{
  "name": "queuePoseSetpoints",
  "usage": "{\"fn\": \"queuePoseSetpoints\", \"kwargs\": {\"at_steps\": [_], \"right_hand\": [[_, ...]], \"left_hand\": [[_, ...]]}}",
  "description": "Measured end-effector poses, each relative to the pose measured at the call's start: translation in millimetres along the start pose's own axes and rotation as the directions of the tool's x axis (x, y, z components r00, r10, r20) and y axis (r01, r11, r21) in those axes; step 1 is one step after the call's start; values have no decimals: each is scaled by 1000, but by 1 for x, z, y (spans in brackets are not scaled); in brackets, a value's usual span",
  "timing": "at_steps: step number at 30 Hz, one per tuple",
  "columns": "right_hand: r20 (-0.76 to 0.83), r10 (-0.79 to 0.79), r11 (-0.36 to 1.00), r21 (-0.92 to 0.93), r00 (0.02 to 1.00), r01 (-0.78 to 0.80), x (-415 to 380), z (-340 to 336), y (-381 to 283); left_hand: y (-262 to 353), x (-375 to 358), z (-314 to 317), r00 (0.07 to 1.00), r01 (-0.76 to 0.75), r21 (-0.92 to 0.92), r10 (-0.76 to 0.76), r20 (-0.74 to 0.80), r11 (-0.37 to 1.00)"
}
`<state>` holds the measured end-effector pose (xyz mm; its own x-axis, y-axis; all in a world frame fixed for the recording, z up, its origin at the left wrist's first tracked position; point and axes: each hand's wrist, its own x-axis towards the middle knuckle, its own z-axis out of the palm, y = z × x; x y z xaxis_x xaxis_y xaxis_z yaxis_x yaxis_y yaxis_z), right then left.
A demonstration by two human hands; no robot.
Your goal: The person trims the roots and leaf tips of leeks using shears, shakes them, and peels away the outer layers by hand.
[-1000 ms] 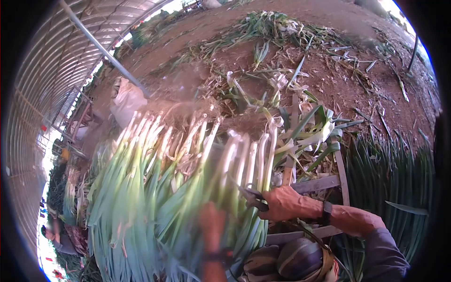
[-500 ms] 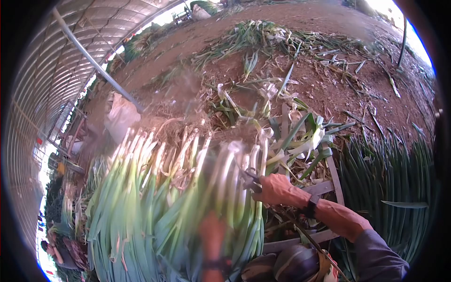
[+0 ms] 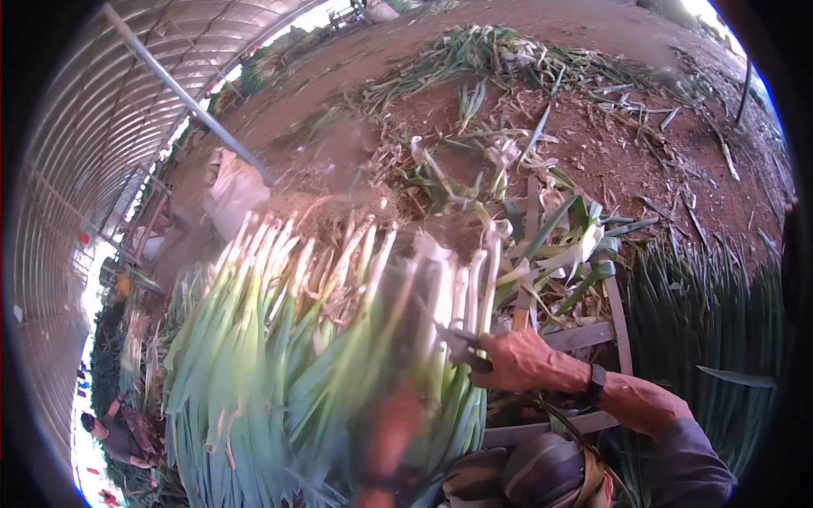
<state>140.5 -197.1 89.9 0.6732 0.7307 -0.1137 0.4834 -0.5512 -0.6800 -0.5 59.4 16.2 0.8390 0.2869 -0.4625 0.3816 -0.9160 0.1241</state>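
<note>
A wide row of green onions (image 3: 254, 364) lies side by side, white root ends up and green leaves toward me. My right hand (image 3: 521, 360) is wrapped round the dark handles of a cutting tool (image 3: 466, 349), whose tip rests against the white stalks at the right of the row. My left hand (image 3: 398, 419) is over the leaves left of the tool. It is smeared, and its fingers cannot be made out.
A wooden frame (image 3: 580, 337) with peeled leaves is at the right, beside dark green onions (image 3: 703, 330). A pale sack (image 3: 235, 195) stands behind the row. Another person (image 3: 123, 436) is at the far left. A metal pole (image 3: 186, 97) slants above.
The whole view has shifted slightly, so the row and frame appear further right. My right hand and the tool are a little lower against the stalks. My left hand stays blurred over the leaves.
</note>
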Motion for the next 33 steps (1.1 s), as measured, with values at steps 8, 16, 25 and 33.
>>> {"fn": "queuePoseSetpoints", "kwargs": {"at_steps": [8, 16, 25, 33], "right_hand": [[295, -119, 988, -56, 948, 141, 11, 37, -17], [249, -147, 989, 2, 957, 151, 19, 28, -32], [330, -180, 979, -32, 927, 201, 5, 31, -28], [198, -159, 985, -30, 967, 168, 1, 15, -28]], "left_hand": [[-46, 1, 26, 759, -18, -70, -32, -651, 997], [-24, 35, -4, 718, 115, 329, 151, -679, 937], [-23, 56, 7, 726, 125, 97, -24, -687, 987], [-10, 36, -20, 836, 20, -104, -73, -544, 994]]}}
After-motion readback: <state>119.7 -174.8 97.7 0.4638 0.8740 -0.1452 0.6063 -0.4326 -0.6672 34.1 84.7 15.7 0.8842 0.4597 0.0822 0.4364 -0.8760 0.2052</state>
